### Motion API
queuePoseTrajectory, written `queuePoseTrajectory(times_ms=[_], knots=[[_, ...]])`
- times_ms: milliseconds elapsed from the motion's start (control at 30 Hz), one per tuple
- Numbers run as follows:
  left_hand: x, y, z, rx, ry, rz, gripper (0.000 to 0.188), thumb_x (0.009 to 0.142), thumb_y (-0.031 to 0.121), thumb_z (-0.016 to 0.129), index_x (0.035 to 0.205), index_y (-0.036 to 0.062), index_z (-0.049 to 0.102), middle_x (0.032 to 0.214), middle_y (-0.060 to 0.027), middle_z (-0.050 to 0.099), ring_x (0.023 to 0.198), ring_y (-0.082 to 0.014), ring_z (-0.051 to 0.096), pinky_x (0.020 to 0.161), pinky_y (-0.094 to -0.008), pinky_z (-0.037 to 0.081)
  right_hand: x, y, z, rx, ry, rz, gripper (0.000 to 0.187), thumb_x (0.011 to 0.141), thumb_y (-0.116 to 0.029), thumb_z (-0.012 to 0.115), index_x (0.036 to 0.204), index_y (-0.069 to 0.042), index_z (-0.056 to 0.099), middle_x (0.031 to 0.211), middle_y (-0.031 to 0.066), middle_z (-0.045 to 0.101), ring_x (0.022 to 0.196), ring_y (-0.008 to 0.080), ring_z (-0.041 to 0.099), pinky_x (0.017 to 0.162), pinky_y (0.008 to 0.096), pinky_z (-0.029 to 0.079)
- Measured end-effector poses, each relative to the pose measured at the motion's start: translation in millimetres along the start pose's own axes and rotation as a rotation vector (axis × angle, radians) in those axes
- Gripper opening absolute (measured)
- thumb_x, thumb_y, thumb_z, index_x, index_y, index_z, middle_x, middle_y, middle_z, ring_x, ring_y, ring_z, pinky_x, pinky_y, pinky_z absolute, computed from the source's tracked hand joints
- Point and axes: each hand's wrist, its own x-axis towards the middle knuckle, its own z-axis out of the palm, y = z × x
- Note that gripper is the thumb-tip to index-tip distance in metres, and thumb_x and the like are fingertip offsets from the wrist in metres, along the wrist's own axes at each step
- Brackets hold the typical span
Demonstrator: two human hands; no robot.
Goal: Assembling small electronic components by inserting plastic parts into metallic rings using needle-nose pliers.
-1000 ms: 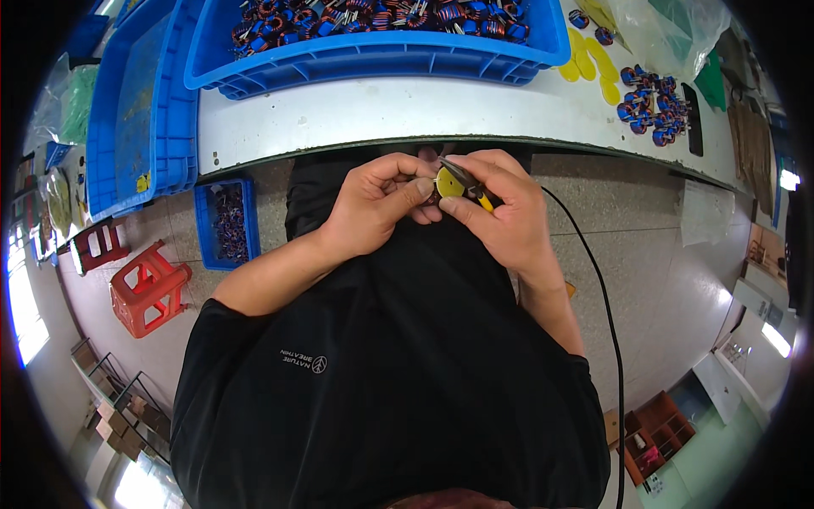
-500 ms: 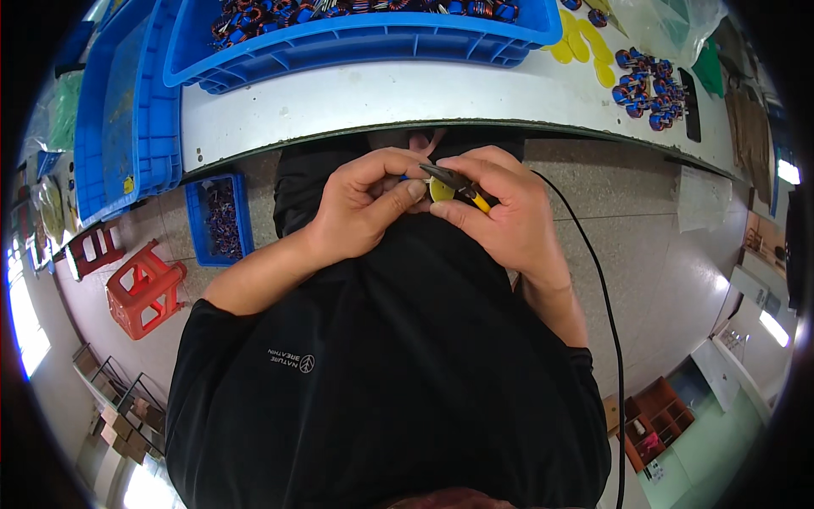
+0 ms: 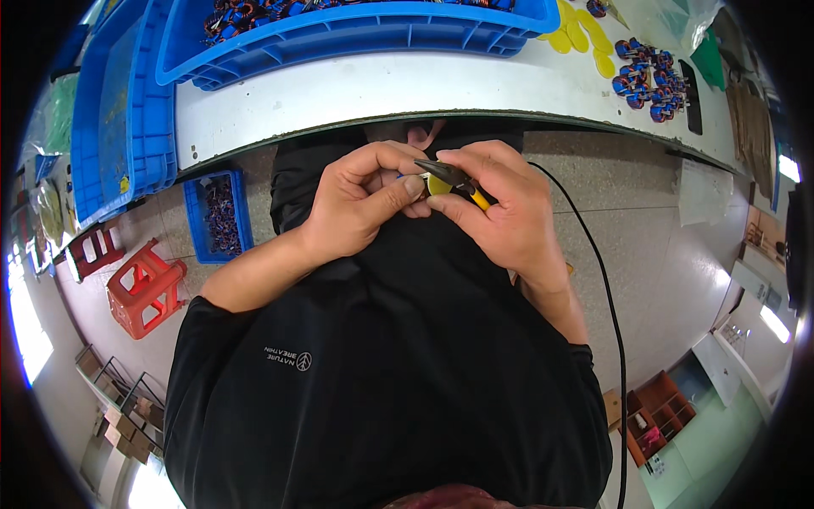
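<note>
Over my lap, my left hand (image 3: 360, 199) is closed, with thumb and fingers pinching a small coil, of which only a bit of blue and a pale wire lead show. A round yellow disc (image 3: 438, 186) sits against the coil, between the two hands. My right hand (image 3: 513, 212) grips pliers (image 3: 442, 172) with dark jaws and yellow handles. Their jaws point left, over the disc and close to my left fingertips. My right thumb is at the disc's edge. Fingers hide most of the coil, so I cannot tell whether the jaws hold the lead.
A blue crate (image 3: 356, 36) of coils stands on the white table (image 3: 314, 102). Right of it lie yellow discs (image 3: 578, 34), grouped coils (image 3: 651, 81) and a dark flat object (image 3: 690, 97). Another blue crate (image 3: 127, 110) is left; a small blue bin (image 3: 199, 222) and red stool (image 3: 146, 288) stand below.
The pliers' jaws have shifted slightly left and down over the disc, covering more of it. Both hands keep their grip; the table has moved slightly upward in view.
</note>
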Motion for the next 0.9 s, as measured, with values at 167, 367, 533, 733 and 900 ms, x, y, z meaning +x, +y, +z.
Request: queuePoseTrajectory(times_ms=[167, 367, 533, 733, 900], knots=[[4, 1, -5, -0.033, -0.046, -0.074, 0.015, 0.106, 0.0, 0.062, 0.12, -0.0031, 0.062, 0.105, -0.0128, 0.072, 0.084, -0.0158, 0.073, 0.079, -0.0247, 0.061, -2, 2, -1, 0.066, -0.002, 0.039, 0.043, 0.075, 0.0, 0.086, 0.117, -0.002, 0.076, 0.106, 0.0086, 0.072, 0.083, 0.0197, 0.066, 0.073, 0.0285, 0.052], [10, 9, -8, -0.068, -0.139, -0.28, 0.012, 0.107, 0.003, 0.06, 0.118, -0.0012, 0.061, 0.101, -0.0111, 0.07, 0.084, -0.016, 0.073, 0.076, -0.0248, 0.06, -3, 2, -4, 0.015, -0.013, 0.04, 0.043, 0.075, 0.0, 0.086, 0.116, -0.002, 0.077, 0.105, 0.0088, 0.072, 0.081, 0.0195, 0.066, 0.071, 0.0283, 0.051], [10, 6, -9, -0.122, -0.163, -0.307, 0.009, 0.108, 0.005, 0.06, 0.115, -0.0001, 0.06, 0.099, -0.0099, 0.069, 0.086, -0.016, 0.072, 0.075, -0.025, 0.06, -7, 5, -4, 0.004, -0.025, 0.056, 0.043, 0.074, 0.0, 0.086, 0.116, -0.002, 0.077, 0.105, 0.0086, 0.072, 0.08, 0.0193, 0.065, 0.071, 0.0279, 0.051], [11, 5, -7, -0.092, -0.146, -0.286, 0.007, 0.107, 0.003, 0.06, 0.113, 0.0004, 0.06, 0.104, -0.0112, 0.068, 0.089, -0.0165, 0.071, 0.075, -0.0252, 0.06, -9, 8, -2, 0.065, -0.011, 0.067, 0.043, 0.075, 0.0, 0.086, 0.117, -0.001, 0.076, 0.106, 0.0086, 0.072, 0.08, 0.0182, 0.064, 0.071, 0.0272, 0.05], [11, 4, -8, -0.161, -0.155, -0.253, 0.007, 0.107, 0.002, 0.06, 0.114, 0.0004, 0.06, 0.112, -0.0133, 0.066, 0.091, -0.0179, 0.071, 0.076, -0.0254, 0.06, -13, 12, 4, 0.222, 0.029, 0.122, 0.042, 0.077, 0.001, 0.085, 0.118, 0.0, 0.075, 0.108, 0.009, 0.072, 0.08, 0.0181, 0.064, 0.07, 0.0276, 0.051]])
